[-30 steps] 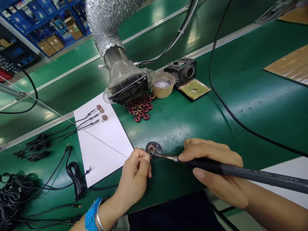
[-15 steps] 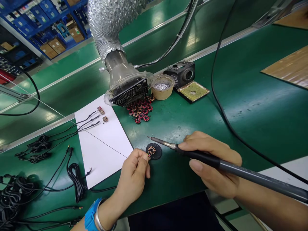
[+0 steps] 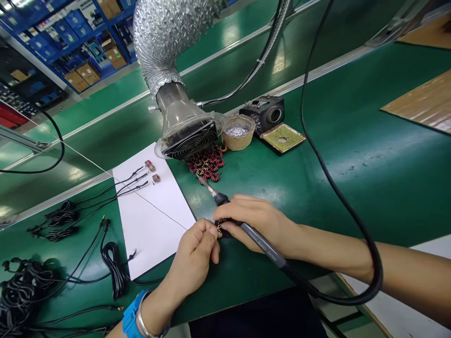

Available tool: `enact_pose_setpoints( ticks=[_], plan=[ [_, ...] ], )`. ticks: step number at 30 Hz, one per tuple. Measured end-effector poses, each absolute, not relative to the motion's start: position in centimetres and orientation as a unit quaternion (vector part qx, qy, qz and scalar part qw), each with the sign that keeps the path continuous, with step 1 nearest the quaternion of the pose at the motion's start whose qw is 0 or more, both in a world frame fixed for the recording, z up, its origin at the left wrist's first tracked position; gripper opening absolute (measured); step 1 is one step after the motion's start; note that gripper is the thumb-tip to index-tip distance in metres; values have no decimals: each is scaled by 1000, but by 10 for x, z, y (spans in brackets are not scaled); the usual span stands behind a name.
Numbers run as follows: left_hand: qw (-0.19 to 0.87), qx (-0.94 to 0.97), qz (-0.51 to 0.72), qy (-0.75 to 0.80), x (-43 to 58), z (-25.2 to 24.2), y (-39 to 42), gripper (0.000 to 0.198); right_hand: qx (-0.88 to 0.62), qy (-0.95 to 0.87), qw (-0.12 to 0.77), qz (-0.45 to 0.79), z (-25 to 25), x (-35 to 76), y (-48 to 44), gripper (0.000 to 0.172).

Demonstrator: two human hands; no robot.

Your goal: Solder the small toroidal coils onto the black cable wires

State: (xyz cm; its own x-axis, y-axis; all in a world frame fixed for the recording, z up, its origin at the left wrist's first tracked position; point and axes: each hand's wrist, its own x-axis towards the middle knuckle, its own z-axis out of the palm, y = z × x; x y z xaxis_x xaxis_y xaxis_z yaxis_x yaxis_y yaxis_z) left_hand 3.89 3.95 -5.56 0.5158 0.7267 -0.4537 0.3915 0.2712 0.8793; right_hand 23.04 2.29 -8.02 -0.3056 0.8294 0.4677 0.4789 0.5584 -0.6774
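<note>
Wire-wound toroid (image 3: pixel 221 221), seemingly pinched in left hand (image 3: pixel 193 256), right hand (image 3: pixel 260 224) gripping soldering iron (image 3: pixel 264 245)

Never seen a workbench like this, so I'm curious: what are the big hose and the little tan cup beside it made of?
The hose looks like ribbed aluminium foil, bright and crinkled. The cup seems ceramic or baked clay, matt and rough-rimmed, though that stays uncertain; its silvery contents look metallic.

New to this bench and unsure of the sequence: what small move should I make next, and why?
Probably swing the tip of the soldering iron toward the wire end your left hand pinches at the toroid coil, since the tip now points away, toward the pile of toroids.
</note>
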Motion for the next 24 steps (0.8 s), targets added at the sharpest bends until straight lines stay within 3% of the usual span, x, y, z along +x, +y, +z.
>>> enact_pose_setpoints(
  ticks=[17, 24],
  plan=[
    [535, 698, 97, 466, 40, -36, 40, 31, -385, -788, 471, 94, -81, 225, 16, 24],
    [572, 650, 124, 484, 43, -44, 40, 31, -407, -762, 483, 140, -86, 217, 7, 29]
  ],
)
